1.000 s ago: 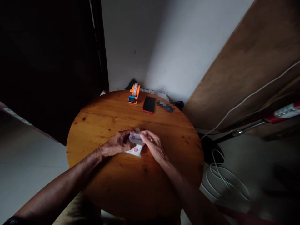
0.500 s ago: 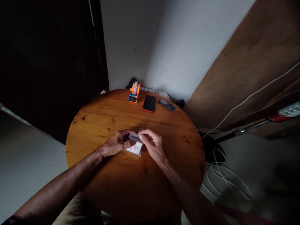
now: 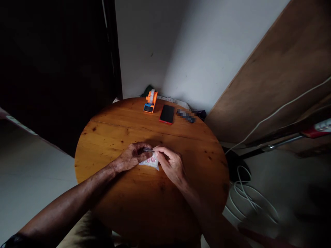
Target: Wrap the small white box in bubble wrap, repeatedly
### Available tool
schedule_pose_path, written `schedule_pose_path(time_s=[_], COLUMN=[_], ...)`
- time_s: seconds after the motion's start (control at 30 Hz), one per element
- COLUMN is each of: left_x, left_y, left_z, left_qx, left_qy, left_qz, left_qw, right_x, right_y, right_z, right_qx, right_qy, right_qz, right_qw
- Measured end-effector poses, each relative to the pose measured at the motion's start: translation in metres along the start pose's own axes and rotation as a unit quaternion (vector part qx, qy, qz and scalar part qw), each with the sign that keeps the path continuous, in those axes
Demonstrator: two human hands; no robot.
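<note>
Printed packet (image 3: 149, 163), whitish with red marks, sits over the middle of the worktop (image 3: 201, 162), its broad face toward the wearer and its upper edge between the two hands. Whether its lower part rests on the wood or is slightly lifted, I cannot tell. At the packet's left, the left hand (image 3: 130, 157) pinches the upper edge between thumb and fingers, the thumb lying over the near face. Opposite, the right hand (image 3: 172, 163) has its thumb and forefinger drawn together on the right part of the same edge, close beside the left fingertips.

The step in hand looks to be folding or pressing along that edge. To do it well, let the left hand serve as the anchor while the right fingers work outward in short, even pinches, so the edge lies straight and does not pucker. Pressure belongs on the thin edge alone; squeezing the fuller body below would probably push its contents upward and bulge the line.

Farther back, well apart from the hands, lie a phone (image 3: 167, 114), a blurred-out object (image 3: 185, 116) to its right, and an orange-and-blue tape dispenser (image 3: 152, 100) to its left. Behind them, a strip of paper (image 3: 178, 102) runs along the wall (image 3: 193, 51).
</note>
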State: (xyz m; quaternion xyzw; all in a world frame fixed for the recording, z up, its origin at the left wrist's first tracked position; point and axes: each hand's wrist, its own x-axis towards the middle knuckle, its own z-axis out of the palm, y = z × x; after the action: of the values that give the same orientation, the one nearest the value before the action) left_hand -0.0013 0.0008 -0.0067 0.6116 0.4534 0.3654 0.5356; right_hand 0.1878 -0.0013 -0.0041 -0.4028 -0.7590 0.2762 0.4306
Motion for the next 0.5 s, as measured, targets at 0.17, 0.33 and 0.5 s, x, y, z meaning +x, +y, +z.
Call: schedule_pose_path(time_s=[0.17,0.33,0.5], left_x=[0.000,-0.001,-0.001], left_y=[0.002,0.005,0.005], left_z=[-0.001,-0.004,-0.011], left_qx=[0.071,0.084,0.078], left_qy=[0.024,0.011,-0.006], left_qz=[0.016,0.018,0.016], left_qw=[0.997,0.996,0.997], right_x=[0.002,0.000,-0.001], right_y=[0.006,0.008,0.001], right_z=[0.002,-0.003,-0.013], right_qx=[-0.068,-0.146,-0.228], right_qy=[0.009,0.024,-0.029], right_qz=[-0.071,-0.181,-0.219], right_qw=[0.995,0.972,0.948])
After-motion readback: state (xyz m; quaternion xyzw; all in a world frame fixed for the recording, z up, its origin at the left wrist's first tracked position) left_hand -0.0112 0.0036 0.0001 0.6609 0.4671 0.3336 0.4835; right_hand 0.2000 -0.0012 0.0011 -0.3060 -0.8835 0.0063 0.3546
